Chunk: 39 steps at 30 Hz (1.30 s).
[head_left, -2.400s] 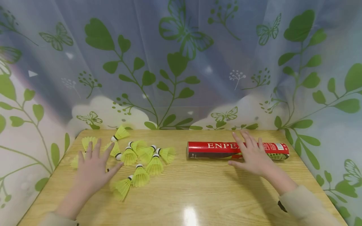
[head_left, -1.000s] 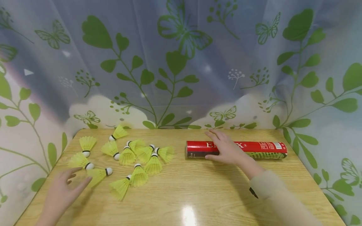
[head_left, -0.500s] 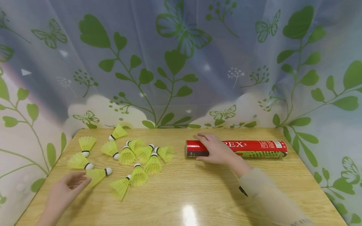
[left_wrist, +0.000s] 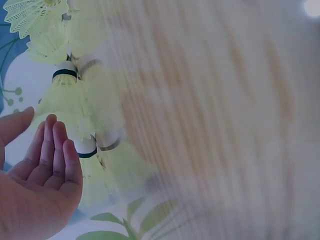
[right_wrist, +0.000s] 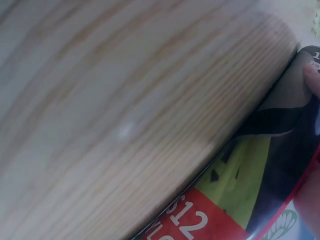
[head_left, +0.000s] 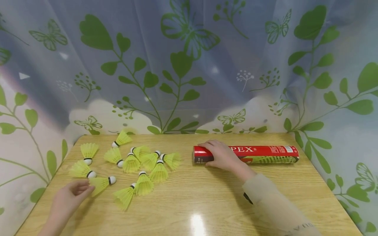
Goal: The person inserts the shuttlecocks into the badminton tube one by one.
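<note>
My left hand (head_left: 68,200) is at the skirt end of a yellow shuttlecock (head_left: 101,184), low on the table's left side. In the left wrist view, the thumb stands apart from the loosely bent fingers (left_wrist: 54,155), with the shuttlecock's skirt (left_wrist: 62,102) just beyond them. Whether they touch it I cannot tell. My right hand (head_left: 222,155) grips a red and black shuttlecock tube (head_left: 265,154) near its left end. Its thumb lies on the near side and the fingers reach over the top. The tube lies sideways on the table, and its lettering is partly covered.
Several more yellow shuttlecocks (head_left: 131,162) lie scattered over the left half of the wooden table (head_left: 183,203). One shuttlecock (head_left: 121,139) rests close to the back edge. A patterned curtain (head_left: 189,82) hangs behind and at both sides.
My right hand has slid left along the tube and taken hold near its left end. My left hand came down toward the near shuttlecock, its spread fingers drawing in. The tube has hardly moved.
</note>
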Motion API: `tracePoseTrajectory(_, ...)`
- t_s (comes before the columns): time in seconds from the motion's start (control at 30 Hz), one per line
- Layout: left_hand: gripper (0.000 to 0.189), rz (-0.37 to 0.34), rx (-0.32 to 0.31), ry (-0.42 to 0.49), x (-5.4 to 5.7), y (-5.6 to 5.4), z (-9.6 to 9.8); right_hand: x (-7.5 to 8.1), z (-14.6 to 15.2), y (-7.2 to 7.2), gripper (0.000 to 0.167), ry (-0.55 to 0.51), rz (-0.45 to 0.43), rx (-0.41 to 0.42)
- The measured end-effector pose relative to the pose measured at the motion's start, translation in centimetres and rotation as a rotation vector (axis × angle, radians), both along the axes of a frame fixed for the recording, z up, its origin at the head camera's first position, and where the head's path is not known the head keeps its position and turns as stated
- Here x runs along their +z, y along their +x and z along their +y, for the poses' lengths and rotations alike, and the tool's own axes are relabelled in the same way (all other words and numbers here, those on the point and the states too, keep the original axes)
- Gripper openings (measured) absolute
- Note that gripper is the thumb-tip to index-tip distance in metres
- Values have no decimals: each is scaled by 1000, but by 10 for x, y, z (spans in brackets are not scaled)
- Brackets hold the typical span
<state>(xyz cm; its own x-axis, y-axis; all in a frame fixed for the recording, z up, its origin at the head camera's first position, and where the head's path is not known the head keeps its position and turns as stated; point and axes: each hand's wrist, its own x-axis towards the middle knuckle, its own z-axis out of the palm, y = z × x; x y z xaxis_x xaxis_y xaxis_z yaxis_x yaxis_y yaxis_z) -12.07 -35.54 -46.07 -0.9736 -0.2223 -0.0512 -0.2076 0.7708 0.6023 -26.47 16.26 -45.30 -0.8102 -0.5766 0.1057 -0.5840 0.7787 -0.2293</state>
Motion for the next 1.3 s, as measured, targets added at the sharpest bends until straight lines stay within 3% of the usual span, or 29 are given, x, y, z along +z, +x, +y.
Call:
tracePoseTrajectory(0.27, 42, -39, 57, 95, -1, -1, -3, 13, 0, 5, 80, -61, -30, 15)
tracePoseTrajectory(0.53, 39, -10, 105, 89, 1, -1, -2, 31, 1, 7, 77, -157, -43, 19)
tracePoseTrajectory(0.73, 42, -22, 88, 94, 14, -4, 1, 44, 4, 9, 79, -222, -40, 20)
tracePoseTrajectory(0.93, 45, 14, 71, 59, 25, -9, 4, 52, 6, 12, 78, -247, -30, 3)
tracePoseTrajectory(1.13, 45, 56, 35, 13, 41, -20, 11, 55, 7, 14, 77, -290, -24, 1)
tracePoseTrajectory(1.3, 48, 59, -12, 53, 54, -30, 24, 59, 6, 15, 76, -322, -23, 9)
